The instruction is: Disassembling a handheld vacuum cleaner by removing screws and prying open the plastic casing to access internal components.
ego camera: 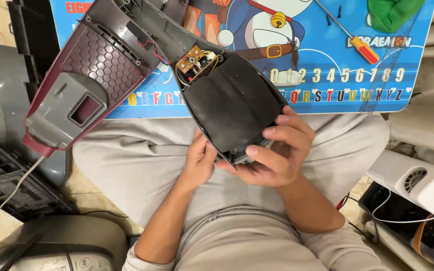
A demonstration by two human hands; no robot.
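Your right hand [277, 153] is curled around the near, narrow end of the dark grey, opened plastic appliance shell [232, 108]: the fingers [290, 131] wrap over its right edge and end, the thumb presses along the lower rim, so the grip is closed on the shell. Your left hand [199, 160] sits at the left side of that same end, fingers drawn together and tucked against or under the edge; whether they actually pinch it you cannot tell from here.

The shell lies straight out from your fingers, up and to the left. Its long axis runs diagonally from your lap towards the far left corner of the low blue cartoon-printed table [327, 75]. Both hands are at the near tip, the right one more fully over it.

Just beyond your fingers a flat black pad covers the shell's inside; past that sits a small brown circuit board [193, 60] with red and yellow wires. Further left is the maroon honeycomb-patterned housing [99, 62] with a grey block at its end.

Well apart on the table's right lie an orange-handled screwdriver [360, 45], a clear ruler [388, 68] and a green cloth [393, 12].
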